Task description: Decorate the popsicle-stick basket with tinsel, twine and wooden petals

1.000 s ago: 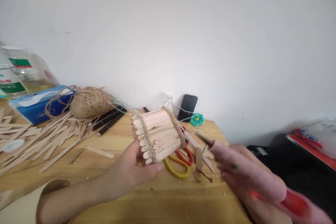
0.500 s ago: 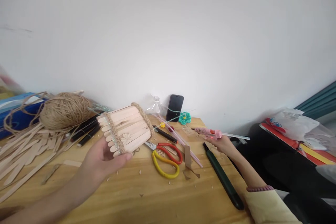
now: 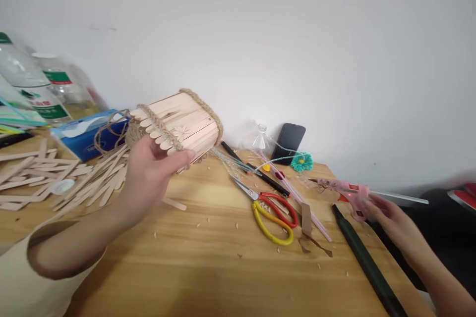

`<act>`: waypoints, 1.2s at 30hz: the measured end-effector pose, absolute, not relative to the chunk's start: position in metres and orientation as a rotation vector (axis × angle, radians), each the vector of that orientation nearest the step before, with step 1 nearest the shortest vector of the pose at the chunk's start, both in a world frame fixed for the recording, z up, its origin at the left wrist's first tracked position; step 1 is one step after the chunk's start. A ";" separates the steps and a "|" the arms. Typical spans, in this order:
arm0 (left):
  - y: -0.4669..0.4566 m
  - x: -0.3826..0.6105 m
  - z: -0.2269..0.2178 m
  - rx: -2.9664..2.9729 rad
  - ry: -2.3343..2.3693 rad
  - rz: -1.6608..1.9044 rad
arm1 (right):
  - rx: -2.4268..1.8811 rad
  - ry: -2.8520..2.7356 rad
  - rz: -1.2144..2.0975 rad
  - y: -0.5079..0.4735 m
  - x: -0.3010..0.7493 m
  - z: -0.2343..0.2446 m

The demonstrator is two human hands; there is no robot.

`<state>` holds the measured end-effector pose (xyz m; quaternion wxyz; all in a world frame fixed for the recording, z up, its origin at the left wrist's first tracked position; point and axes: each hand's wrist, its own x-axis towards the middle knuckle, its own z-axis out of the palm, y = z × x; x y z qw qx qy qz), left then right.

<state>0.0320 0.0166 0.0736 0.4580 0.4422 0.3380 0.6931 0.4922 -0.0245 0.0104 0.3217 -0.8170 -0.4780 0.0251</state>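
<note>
Above the table (image 3: 193, 277), toward its back edge, a twine-banded stick holder (image 3: 182, 126) tilts, gripped by the left hand (image 3: 154, 173). By the right edge, a pink glue gun (image 3: 340, 187) touches the right hand (image 3: 394, 223); whether it grips, I cannot tell. A teal flower (image 3: 302, 162) sits near the back right corner.

Wooden cylinder (image 3: 193, 119), tilted, pink glue gun (image 3: 344, 188)

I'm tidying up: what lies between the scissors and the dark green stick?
Between the scissors and that green stick, the head view shows pink straws and brown scraps.
</note>
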 end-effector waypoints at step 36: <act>0.022 0.016 0.047 1.269 0.901 1.270 | -1.560 -2.312 0.741 -0.020 0.236 0.018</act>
